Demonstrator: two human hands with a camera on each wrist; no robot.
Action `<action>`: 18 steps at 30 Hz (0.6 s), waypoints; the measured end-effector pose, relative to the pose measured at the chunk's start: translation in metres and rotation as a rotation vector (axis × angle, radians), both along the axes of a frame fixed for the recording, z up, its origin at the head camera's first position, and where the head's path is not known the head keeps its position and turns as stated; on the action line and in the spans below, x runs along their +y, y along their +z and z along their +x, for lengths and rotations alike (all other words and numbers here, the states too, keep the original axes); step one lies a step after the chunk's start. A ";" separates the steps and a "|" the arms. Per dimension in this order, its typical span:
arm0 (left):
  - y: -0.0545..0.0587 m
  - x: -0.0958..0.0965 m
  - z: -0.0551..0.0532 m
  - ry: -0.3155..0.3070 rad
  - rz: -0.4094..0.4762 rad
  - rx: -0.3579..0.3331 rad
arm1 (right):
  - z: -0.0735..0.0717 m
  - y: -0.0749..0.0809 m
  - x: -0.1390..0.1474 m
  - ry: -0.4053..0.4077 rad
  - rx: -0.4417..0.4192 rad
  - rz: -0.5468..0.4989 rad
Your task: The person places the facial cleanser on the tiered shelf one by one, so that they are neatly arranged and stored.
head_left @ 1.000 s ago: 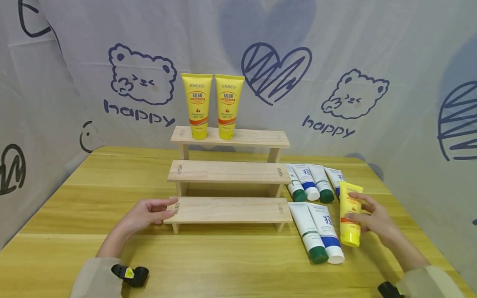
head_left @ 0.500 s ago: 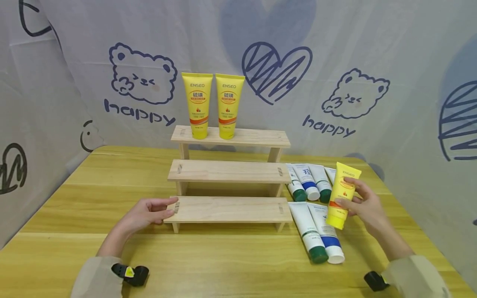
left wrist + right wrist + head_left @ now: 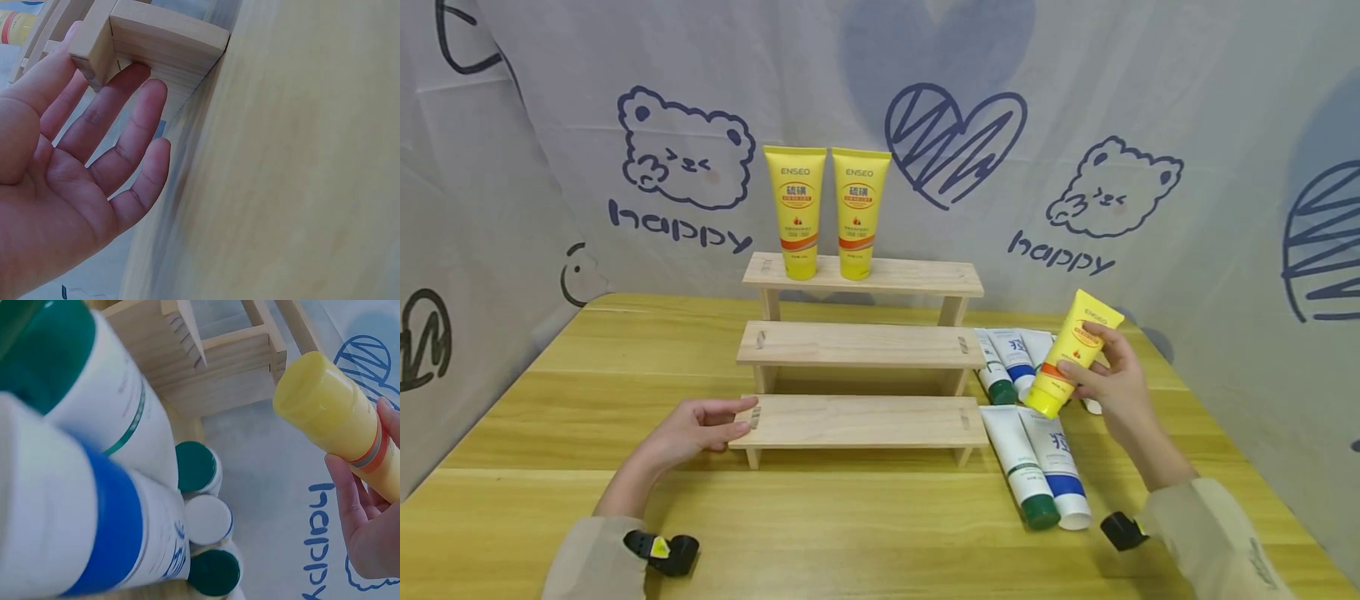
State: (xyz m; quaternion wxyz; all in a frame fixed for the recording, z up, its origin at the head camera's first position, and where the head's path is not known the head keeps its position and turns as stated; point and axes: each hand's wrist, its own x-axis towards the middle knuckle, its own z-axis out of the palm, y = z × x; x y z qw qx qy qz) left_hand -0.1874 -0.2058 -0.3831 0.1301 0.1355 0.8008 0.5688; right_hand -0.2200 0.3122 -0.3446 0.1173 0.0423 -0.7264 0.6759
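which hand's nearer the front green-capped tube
Right. The right hand holds a yellow tube above and right of the green-capped tube; the left hand holds the left end of the bottom shelf.

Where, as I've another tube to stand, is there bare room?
Bare: top shelf right of the standing yellow tubes; middle shelf; bottom shelf right of the left hand; table before the rack. Crowded: right of the rack, where white tubes lie.
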 end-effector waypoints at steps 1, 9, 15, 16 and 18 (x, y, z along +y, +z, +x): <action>0.000 0.000 0.000 0.000 0.000 0.000 | 0.003 0.007 -0.007 0.003 -0.001 -0.003; 0.000 0.001 0.000 0.008 -0.011 -0.003 | 0.003 0.034 -0.039 0.005 0.033 -0.123; -0.001 0.000 0.000 0.011 -0.014 -0.010 | -0.007 0.045 -0.049 0.029 0.061 -0.126; -0.002 0.000 0.000 0.012 -0.014 -0.011 | -0.008 0.047 -0.051 0.032 0.065 -0.128; -0.002 0.000 0.000 0.013 -0.014 -0.012 | -0.010 0.052 -0.055 0.037 0.080 -0.131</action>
